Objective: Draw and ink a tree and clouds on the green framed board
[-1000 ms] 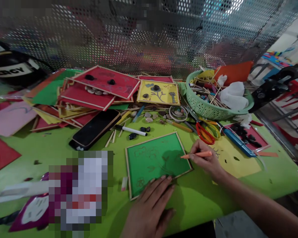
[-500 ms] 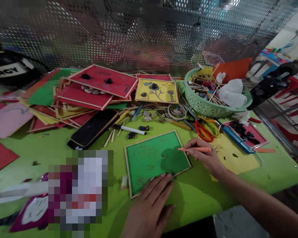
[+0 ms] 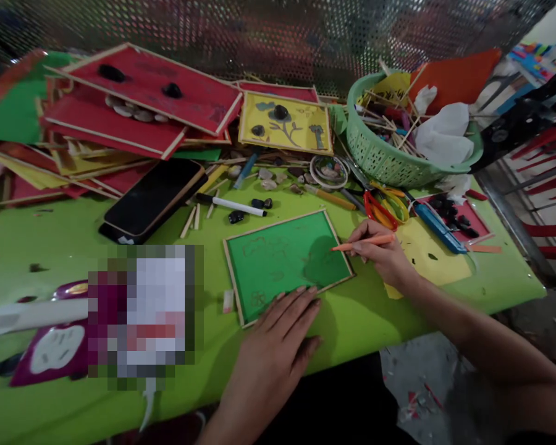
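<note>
A green board [image 3: 282, 262] framed with thin wooden sticks lies flat on the table, with faint drawn outlines of flowers and other shapes. My left hand [image 3: 282, 327] rests flat with fingers stretched over its lower edge. At the board's right side, my right hand [image 3: 382, 250] pinches an orange pen [image 3: 364, 243]; the tip is at the green surface near the right edge, over a hand shadow. A small white eraser-like block [image 3: 228, 301] sits left of the board. Beyond its top edge are a white marker [image 3: 239, 206] and black stones [image 3: 236, 217].
Framed red boards [image 3: 167, 86] are stacked at the back left, beside a yellow framed picture [image 3: 285, 123]. A phone [image 3: 152, 198] lies in front. To the right are a green basket [image 3: 384, 154], scissors [image 3: 380, 210], a blue cutter [image 3: 440, 228] and yellow paper [image 3: 438, 253].
The view has tilted downward, so the table things appear higher. My right hand still holds the orange pen near the board's right edge, and my left hand stays on the lower edge.
</note>
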A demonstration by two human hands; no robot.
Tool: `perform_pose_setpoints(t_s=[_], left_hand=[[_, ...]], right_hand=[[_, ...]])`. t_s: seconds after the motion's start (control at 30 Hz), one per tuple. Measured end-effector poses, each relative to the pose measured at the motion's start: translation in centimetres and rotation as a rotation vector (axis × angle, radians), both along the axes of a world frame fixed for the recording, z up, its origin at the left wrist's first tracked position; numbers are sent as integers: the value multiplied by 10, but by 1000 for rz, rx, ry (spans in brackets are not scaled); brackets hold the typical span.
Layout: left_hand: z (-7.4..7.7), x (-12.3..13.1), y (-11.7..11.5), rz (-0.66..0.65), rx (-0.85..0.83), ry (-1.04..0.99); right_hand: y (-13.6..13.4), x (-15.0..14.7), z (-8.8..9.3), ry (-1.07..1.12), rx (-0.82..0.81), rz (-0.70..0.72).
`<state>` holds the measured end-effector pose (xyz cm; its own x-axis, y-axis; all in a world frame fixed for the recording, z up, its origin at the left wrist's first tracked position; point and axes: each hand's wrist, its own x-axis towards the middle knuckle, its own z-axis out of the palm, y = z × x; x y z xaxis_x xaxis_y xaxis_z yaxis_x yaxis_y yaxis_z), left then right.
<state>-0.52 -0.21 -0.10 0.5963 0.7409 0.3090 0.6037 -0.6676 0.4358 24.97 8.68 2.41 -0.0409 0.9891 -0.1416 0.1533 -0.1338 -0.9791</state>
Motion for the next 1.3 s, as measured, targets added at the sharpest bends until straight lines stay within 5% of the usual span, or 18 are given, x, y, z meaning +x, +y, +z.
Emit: perform_pose_setpoints(t_s=[0.27,1.3], left_hand=[[3,2,0,3,4,15],[1,0,-1,5,-36,-24]], right_hand=[[-8,-2,0,-132,109,-11],[-9,-5,5,-180,123,35]])
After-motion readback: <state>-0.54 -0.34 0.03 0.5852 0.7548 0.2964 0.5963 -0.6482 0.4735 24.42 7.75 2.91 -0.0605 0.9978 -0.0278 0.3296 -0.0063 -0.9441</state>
